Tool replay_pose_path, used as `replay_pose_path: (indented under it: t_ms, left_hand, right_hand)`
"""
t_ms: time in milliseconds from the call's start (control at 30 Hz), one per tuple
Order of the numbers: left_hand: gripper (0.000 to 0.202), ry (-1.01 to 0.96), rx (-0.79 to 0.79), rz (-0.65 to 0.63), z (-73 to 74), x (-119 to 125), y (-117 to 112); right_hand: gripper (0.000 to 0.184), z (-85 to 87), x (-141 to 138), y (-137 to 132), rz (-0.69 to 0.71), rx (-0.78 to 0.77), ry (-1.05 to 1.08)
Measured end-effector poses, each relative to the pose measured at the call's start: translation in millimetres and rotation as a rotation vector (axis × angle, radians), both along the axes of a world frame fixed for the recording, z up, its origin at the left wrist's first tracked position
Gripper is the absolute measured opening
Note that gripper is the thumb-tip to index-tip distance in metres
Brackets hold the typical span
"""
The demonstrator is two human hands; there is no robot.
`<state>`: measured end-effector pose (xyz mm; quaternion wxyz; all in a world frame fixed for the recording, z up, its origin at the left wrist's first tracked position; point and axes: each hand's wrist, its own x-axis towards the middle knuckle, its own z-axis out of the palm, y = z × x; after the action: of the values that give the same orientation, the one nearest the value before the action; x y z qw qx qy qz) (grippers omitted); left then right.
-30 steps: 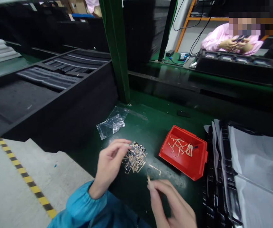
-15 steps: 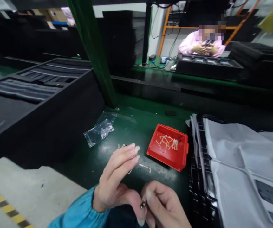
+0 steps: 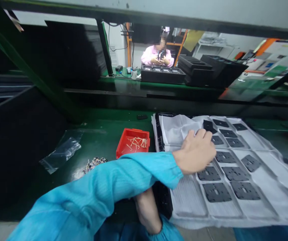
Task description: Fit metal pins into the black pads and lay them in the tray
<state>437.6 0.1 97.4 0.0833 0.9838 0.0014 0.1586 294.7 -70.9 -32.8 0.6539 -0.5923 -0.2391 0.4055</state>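
Observation:
My left arm in its blue sleeve stretches across to the right. Over the cloth-lined tray [image 3: 189, 201], my left hand [image 3: 196, 152] has its fingers curled downward, their tips hidden. Right beside those fingers is a dark plate [image 3: 209, 126], tilted against the others. Several flat black plates [image 3: 216, 192] with small slots lie in the tray's compartments. Only the wrist of my right hand [image 3: 147, 207] shows, below the left sleeve; its fingers are covered. A red bin [image 3: 120, 150] beyond the sleeve holds thin cream-coloured wires [image 3: 141, 142].
A heap of small connector-like parts [image 3: 95, 163] lies left of the bin, near a clear plastic bag [image 3: 63, 149]. A green post [image 3: 33, 70] rises at left. Across the bench, a person in pink [image 3: 149, 55] sits behind a black box [image 3: 162, 76].
The view has swung right, showing more of the tray. My left hand has left my right hand and the small metallic part there, and reached over the tray. My right hand is now mostly covered.

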Motion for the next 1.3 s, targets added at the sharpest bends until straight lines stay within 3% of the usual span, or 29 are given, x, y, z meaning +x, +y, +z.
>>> replay_pose_path:
  t_ms: [67,200,300,367,433,500,600,700,767,833,933,1033,1300]
  left_hand:
    - [0.018,0.068,-0.034,0.003,-12.6,12.6,9.6]
    - [0.035,0.116,-0.165,-0.008,-26.2,14.2,21.8]
    - [0.028,0.031,-0.339,0.034,-20.8,15.0,23.6]
    - [0.020,-0.078,-0.495,0.094,-7.2,6.2,37.0]
    - [0.012,-0.233,-0.657,0.208,10.5,-22.2,64.8]
    - [0.009,-0.414,-0.787,0.382,23.5,-74.0,97.4]
    - [0.007,-0.597,-0.881,0.641,19.9,-171.9,119.3]
    - [0.011,-0.507,-0.961,0.742,-3.0,-246.0,89.6]
    - [0.012,-0.388,-1.097,0.747,-16.0,-268.8,56.4]
    - [0.016,-0.313,-1.256,0.740,-22.2,-275.5,29.4]
    - [0.019,-0.315,-1.360,0.717,-23.4,-276.1,12.4]
    - [0.022,-0.315,-1.338,0.712,-25.1,-279.6,11.9]
    - [0.024,-0.305,-1.187,0.752,-36.7,-288.3,5.5]
  right_hand:
    - [0.046,1.0,-0.1,1.4,0.042,0.017,0.111]
    - [0.047,7.8,0.0,2.8,0.072,0.023,0.240]
    - [0.048,10.6,0.1,2.7,0.082,0.013,0.257]
    - [0.050,9.6,0.9,3.7,0.094,0.006,0.238]
    - [0.053,8.2,2.0,4.9,0.100,-0.005,0.203]
    - [0.054,9.1,2.3,5.0,0.100,-0.017,0.162]
    - [0.047,19.6,-0.2,1.4,0.115,0.001,0.106]
    - [0.037,38.7,-1.3,-1.4,0.014,0.068,-0.083]
    - [0.030,50.6,2.1,1.1,-0.064,0.064,-0.256]
    - [0.025,58.3,7.4,7.3,-0.008,0.051,-0.315]
    - [0.022,61.7,12.3,16.8,0.132,0.043,-0.239]
    - [0.021,61.2,10.6,20.7,0.170,0.009,-0.173]
    - [0.022,65.2,-2.3,23.6,0.091,0.029,-0.100]
